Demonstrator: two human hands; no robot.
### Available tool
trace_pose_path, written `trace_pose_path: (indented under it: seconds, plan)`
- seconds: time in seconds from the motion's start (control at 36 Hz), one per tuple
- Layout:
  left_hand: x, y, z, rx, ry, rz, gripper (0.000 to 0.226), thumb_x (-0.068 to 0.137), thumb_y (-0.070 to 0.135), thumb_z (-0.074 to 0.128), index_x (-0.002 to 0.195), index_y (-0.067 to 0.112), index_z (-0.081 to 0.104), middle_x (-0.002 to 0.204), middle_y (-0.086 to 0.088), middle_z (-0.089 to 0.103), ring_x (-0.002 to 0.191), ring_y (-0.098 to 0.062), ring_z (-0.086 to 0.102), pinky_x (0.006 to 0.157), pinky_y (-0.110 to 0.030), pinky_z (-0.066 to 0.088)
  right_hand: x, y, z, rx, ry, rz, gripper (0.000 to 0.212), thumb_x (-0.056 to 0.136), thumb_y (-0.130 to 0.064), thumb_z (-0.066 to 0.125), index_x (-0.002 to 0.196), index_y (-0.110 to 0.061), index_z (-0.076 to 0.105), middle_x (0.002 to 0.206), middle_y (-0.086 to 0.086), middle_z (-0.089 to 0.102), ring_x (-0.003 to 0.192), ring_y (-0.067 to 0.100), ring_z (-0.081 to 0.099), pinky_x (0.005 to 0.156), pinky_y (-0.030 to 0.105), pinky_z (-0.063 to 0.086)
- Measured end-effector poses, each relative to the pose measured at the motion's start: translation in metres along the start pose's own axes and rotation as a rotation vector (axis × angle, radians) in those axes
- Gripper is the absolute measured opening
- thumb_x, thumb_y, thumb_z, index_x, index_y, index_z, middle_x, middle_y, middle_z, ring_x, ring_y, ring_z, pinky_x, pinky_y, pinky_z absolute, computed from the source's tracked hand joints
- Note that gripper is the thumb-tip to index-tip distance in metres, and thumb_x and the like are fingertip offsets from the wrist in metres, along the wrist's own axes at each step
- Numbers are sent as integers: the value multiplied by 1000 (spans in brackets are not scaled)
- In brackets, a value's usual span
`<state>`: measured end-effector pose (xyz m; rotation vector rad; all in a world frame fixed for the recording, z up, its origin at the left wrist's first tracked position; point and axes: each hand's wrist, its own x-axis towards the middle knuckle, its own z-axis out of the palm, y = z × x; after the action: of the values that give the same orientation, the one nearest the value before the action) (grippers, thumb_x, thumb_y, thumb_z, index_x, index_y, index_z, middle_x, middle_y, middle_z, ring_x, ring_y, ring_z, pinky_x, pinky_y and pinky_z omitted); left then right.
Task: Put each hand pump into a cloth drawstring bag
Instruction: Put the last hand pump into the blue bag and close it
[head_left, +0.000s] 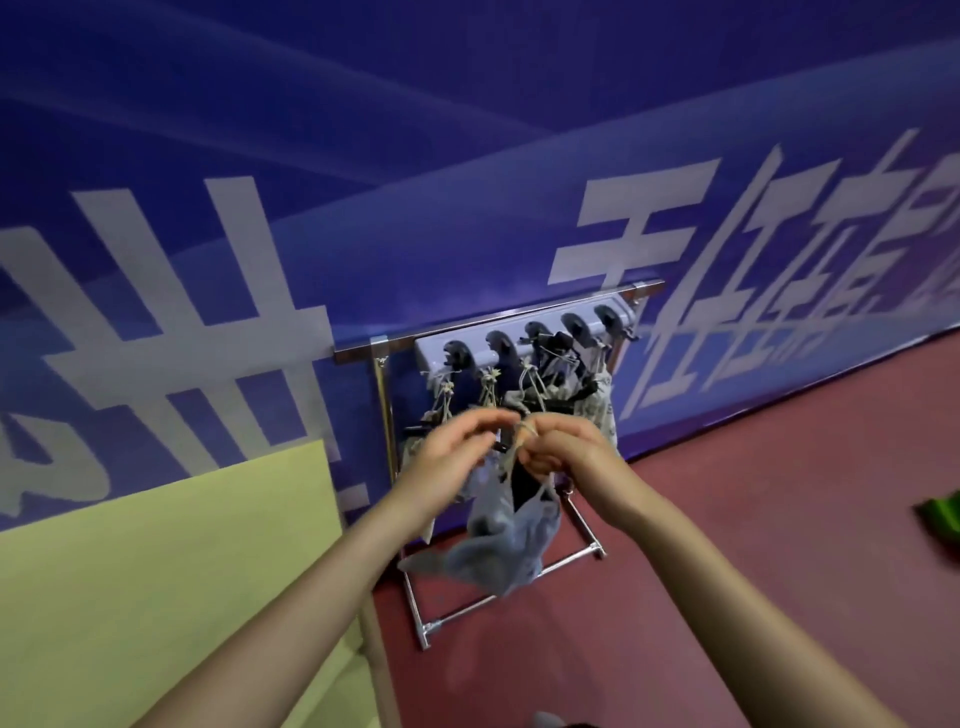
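- Head view: left hand (457, 447) and right hand (566, 447) meet in front of the hook rack (524, 338), both pinching the drawstring (522, 431) of a grey cloth bag (511, 535) hanging below them.
- A dark shape shows in the bag mouth, probably a hand pump (522, 488); blurred.
- Several tied bags (605, 410) hang on the rack; contents unclear.
- Judgement: this bag is at the cinching stage; how many pumps remain cannot be told.

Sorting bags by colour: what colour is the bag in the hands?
Grey-blue cloth bag, seen in the head view.
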<state>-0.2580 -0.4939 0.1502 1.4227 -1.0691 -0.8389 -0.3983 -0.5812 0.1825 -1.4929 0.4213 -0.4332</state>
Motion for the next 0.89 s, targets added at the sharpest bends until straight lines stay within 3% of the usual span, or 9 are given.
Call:
trace_pose_path:
  seconds: [0.06, 0.17, 0.31, 0.39, 0.47, 0.56, 0.64, 0.89]
  plan:
    - [13, -9, 9, 130, -31, -8, 34, 95, 4, 51, 113, 31, 60, 122, -2, 57, 117, -9, 53, 103, -26, 42, 11, -3, -15, -32, -4, -6, 10, 73, -7, 46, 67, -5, 53, 49, -9, 53, 45, -1, 41, 49, 12, 34]
    - [44, -13, 23, 181, -79, 38, 37, 94, 12, 55, 108, 46, 53, 117, 11, 51, 117, 0, 47, 95, -8, 34, 33, -2, -56, -60, -4, -29, 10, 73, -7, 46, 68, -3, 54, 55, -3, 51, 50, 4, 40, 52, 17, 34]
    - [97, -20, 59, 200, -114, -6, 28, 94, 12, 55, 121, 21, 57, 122, 1, 54, 118, -8, 50, 100, -19, 40, 57, 11, -119, -20, -32, 23, 11, 76, -7, 47, 71, -1, 54, 52, -8, 48, 49, 6, 37, 51, 17, 32]
    - [137, -24, 93, 154, -161, -18, 25, 96, 13, 55, 120, 10, 58, 118, -4, 62, 108, -7, 58, 92, -25, 46, 73, 21, -171, -34, -34, 53, 12, 76, -9, 48, 67, -6, 56, 51, -3, 39, 48, 8, 32, 50, 19, 29]
    - [175, -33, 130, 168, -113, -19, 33, 88, 34, 61, 114, 13, 60, 112, -3, 63, 98, -6, 59, 85, -25, 48, 86, 30, -226, 16, -40, 98, 12, 74, -10, 48, 66, -6, 55, 54, 2, 31, 48, 9, 28, 52, 26, 24]
    - [212, -41, 166, 384, -22, 65, 51, 73, 54, 57, 105, 14, 62, 101, 3, 59, 97, -6, 55, 87, -23, 44, 99, 38, -276, 49, -88, 123, 10, 75, -9, 49, 68, -5, 55, 52, 1, 30, 47, 8, 28, 50, 23, 26]
    - [243, -43, 194, 547, 70, 154, 38, 73, 45, 52, 91, 13, 63, 86, 7, 54, 86, -8, 50, 76, -22, 38, 109, 47, -317, 79, -143, 152, 12, 75, -8, 49, 66, -6, 56, 50, -3, 31, 47, 8, 27, 49, 21, 28]
    - [307, -49, 246, 567, 115, 127, 27, 82, 36, 54, 87, 12, 65, 87, 9, 53, 86, -8, 53, 76, -17, 37, 137, 41, -405, -111, -227, 219, 10, 72, -11, 50, 66, -4, 52, 48, -6, 39, 46, 6, 31, 47, 16, 27]
